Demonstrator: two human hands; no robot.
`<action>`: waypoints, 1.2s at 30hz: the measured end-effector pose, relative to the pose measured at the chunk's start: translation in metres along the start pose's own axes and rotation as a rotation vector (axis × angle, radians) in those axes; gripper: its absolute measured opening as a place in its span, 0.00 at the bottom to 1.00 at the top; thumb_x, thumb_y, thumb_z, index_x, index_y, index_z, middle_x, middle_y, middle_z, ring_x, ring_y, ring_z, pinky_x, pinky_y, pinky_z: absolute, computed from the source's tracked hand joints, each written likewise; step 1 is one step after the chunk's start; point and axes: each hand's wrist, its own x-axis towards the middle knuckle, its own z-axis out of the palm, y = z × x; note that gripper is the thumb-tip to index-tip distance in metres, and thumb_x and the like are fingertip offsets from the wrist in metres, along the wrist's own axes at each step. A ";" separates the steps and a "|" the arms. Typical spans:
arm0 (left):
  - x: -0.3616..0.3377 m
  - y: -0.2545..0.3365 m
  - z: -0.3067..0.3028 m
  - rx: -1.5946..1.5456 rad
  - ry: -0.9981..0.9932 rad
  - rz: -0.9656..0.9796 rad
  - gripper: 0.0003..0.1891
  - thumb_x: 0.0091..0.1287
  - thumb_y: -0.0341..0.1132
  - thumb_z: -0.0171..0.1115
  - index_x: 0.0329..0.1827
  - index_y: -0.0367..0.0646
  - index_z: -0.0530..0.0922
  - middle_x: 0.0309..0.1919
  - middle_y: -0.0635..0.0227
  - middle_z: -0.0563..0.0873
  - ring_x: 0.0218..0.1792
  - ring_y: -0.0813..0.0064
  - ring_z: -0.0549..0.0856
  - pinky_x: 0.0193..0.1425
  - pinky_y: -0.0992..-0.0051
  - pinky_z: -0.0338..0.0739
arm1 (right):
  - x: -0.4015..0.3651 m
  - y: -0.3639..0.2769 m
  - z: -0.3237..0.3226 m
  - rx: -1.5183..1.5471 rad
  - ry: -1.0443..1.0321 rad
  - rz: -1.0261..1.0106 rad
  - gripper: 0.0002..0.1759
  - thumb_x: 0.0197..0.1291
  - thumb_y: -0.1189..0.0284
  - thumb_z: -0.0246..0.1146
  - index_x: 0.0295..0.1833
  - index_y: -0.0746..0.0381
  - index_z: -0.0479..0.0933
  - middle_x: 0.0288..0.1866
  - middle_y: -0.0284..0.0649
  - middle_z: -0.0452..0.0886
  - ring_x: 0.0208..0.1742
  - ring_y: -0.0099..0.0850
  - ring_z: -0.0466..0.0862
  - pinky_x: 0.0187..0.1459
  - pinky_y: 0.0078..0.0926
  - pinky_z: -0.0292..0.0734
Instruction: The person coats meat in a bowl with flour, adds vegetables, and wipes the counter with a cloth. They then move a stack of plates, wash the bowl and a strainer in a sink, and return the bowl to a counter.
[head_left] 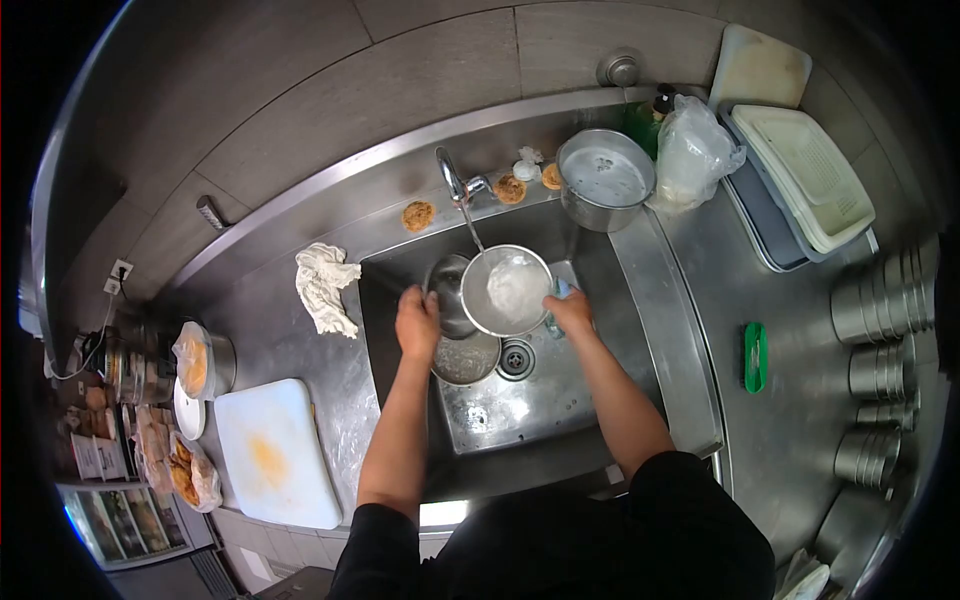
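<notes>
My left hand (417, 322) is closed on the edge of a dark metal bowl (445, 290), which is tilted over the sink. At the right rim of a round metal pan (480, 310), my right hand (572, 308) is closed, with a bit of something pale blue by its fingers. White, frothy water shows inside the pan. The pan sits under the faucet (452, 178) and overlaps the dark bowl. Lower down, another round metal bowl (466, 360) rests in the sink (560, 400), beside the drain (516, 359).
A large pot (605, 215) of cloudy water stands at the sink's back right corner. Round brown scrubbers (417, 216) lie along the back ledge. On the left counter are a white cloth (325, 290) and a cutting board (278, 455). At right are trays (800, 180) and a green-handled tool (755, 357).
</notes>
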 end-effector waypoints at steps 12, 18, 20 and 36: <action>-0.023 0.022 0.036 -0.360 -0.287 -0.413 0.13 0.65 0.37 0.57 0.37 0.33 0.77 0.27 0.50 0.84 0.29 0.58 0.86 0.36 0.62 0.78 | -0.010 -0.031 -0.020 -0.258 -0.025 -0.152 0.34 0.47 0.59 0.73 0.59 0.64 0.75 0.49 0.49 0.85 0.49 0.43 0.85 0.52 0.39 0.77; -0.022 0.054 0.030 -0.382 -0.293 -0.345 0.11 0.62 0.35 0.58 0.36 0.32 0.76 0.26 0.47 0.84 0.24 0.56 0.85 0.34 0.61 0.79 | -0.041 -0.098 0.005 -0.370 -0.094 -0.511 0.37 0.55 0.52 0.68 0.66 0.58 0.69 0.63 0.51 0.74 0.64 0.48 0.74 0.63 0.41 0.71; -0.016 0.064 0.030 -0.314 -0.281 -0.303 0.11 0.62 0.35 0.57 0.35 0.33 0.76 0.26 0.47 0.84 0.24 0.56 0.86 0.33 0.61 0.79 | -0.037 -0.079 0.036 -0.437 -0.256 -0.661 0.33 0.54 0.56 0.69 0.64 0.55 0.72 0.65 0.48 0.71 0.66 0.47 0.72 0.67 0.40 0.67; -0.018 0.026 0.034 -0.141 -0.353 -0.354 0.13 0.62 0.35 0.57 0.38 0.31 0.79 0.28 0.44 0.85 0.30 0.52 0.88 0.37 0.58 0.81 | -0.016 -0.043 0.051 -0.923 -0.376 -0.767 0.19 0.51 0.67 0.67 0.51 0.55 0.80 0.54 0.44 0.76 0.62 0.44 0.74 0.63 0.42 0.68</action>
